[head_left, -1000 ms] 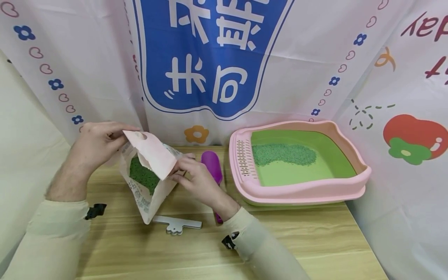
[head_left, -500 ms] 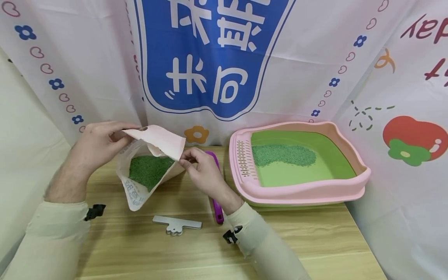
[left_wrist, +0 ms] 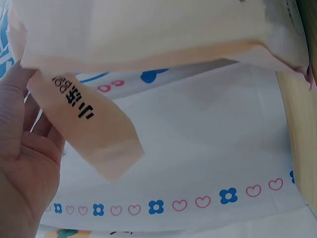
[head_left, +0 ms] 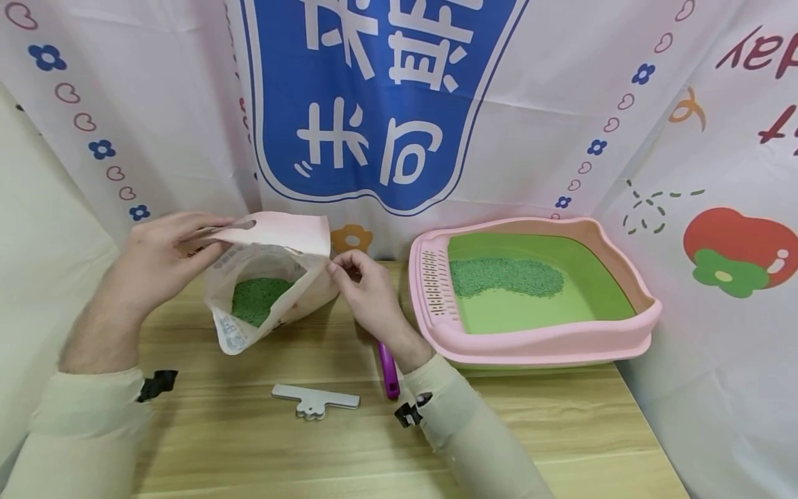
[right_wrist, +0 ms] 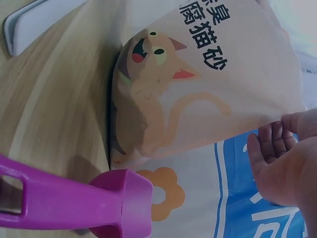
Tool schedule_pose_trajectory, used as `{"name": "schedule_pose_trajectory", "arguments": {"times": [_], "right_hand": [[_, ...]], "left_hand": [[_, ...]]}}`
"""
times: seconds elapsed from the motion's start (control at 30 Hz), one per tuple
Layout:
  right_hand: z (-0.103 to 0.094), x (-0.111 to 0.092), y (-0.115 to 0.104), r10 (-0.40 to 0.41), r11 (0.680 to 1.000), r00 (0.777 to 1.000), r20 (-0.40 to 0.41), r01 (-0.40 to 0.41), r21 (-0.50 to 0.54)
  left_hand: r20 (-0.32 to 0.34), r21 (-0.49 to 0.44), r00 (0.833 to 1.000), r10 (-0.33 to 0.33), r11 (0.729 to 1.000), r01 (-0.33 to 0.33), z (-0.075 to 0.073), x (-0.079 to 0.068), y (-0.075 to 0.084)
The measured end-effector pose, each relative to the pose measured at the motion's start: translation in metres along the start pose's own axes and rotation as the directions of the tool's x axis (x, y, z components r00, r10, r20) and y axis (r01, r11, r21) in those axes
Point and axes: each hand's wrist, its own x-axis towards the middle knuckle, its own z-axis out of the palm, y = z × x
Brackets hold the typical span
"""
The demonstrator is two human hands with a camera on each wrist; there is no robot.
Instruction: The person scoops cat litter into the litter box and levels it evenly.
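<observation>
A pale pink paper bag of cat litter point(head_left: 305, 294) stands on the left of the table, its mouth spread and green litter point(head_left: 258, 301) visible inside. My left hand point(head_left: 152, 267) pinches the top left corner, beside the punched handle hole; a folded strip of the bag point(left_wrist: 89, 119) hangs by the thumb in the left wrist view. Thumb and fingers of my right hand point(head_left: 373, 291) pinch the bag's right edge. In the right wrist view, a printed orange cat covers the bag's side point(right_wrist: 163, 104). Close below that hand lies a purple scoop point(right_wrist: 74, 198), partly hidden in the head view.
To the right stands a pink-rimmed litter box point(head_left: 530, 338) with a strip of green litter point(head_left: 505, 276) on its floor. A grey-white bag clip point(head_left: 314, 398) lies in front of the bag on the wooden table point(head_left: 280, 457). A printed cloth point(head_left: 530, 138) hangs behind.
The bag has tipped back upright and its mouth has been pulled wider, showing more of the inside. My right hand has moved right and slightly up with the edge; the left stays at its corner.
</observation>
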Motion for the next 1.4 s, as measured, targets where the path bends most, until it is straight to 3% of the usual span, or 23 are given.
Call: {"name": "schedule_pose_trajectory", "arguments": {"times": [0.4, 0.57, 0.73, 0.8, 1.0, 1.2, 1.4], "right_hand": [[-0.001, 0.009, -0.001, 0.053, 0.995, 0.997, -0.055, -0.048, 0.088], [0.001, 0.011, -0.001, 0.067, 0.993, 0.996, -0.065, -0.060, 0.105], [0.002, 0.015, 0.000, 0.082, 0.988, 0.994, -0.069, -0.072, 0.133], [0.001, 0.015, 0.000, 0.085, 0.986, 0.994, -0.064, -0.075, 0.147], [-0.001, 0.017, -0.001, 0.077, 0.986, 0.996, -0.055, -0.068, 0.152], [-0.003, 0.019, 0.000, 0.080, 0.984, 0.995, -0.061, -0.069, 0.167], [-0.011, 0.023, 0.000, 0.100, 0.982, 0.991, -0.091, -0.083, 0.172]], "left_hand": [[-0.070, -0.021, 0.996, 0.047, 0.999, -0.048, -0.017, -0.024, -0.008], [-0.024, -0.053, 0.994, 0.105, 0.993, -0.106, -0.023, -0.034, -0.019], [0.030, -0.077, 0.981, 0.191, 0.979, -0.188, -0.025, -0.041, -0.027], [0.057, -0.082, 0.982, 0.177, 0.982, -0.173, -0.025, -0.042, -0.027], [0.126, -0.002, 0.991, 0.035, 0.999, -0.035, -0.025, -0.046, -0.023], [0.133, 0.006, 0.990, 0.041, 0.999, -0.042, -0.020, -0.045, -0.020], [0.125, 0.060, 0.991, -0.040, 0.998, 0.033, -0.024, -0.046, -0.023]]}}
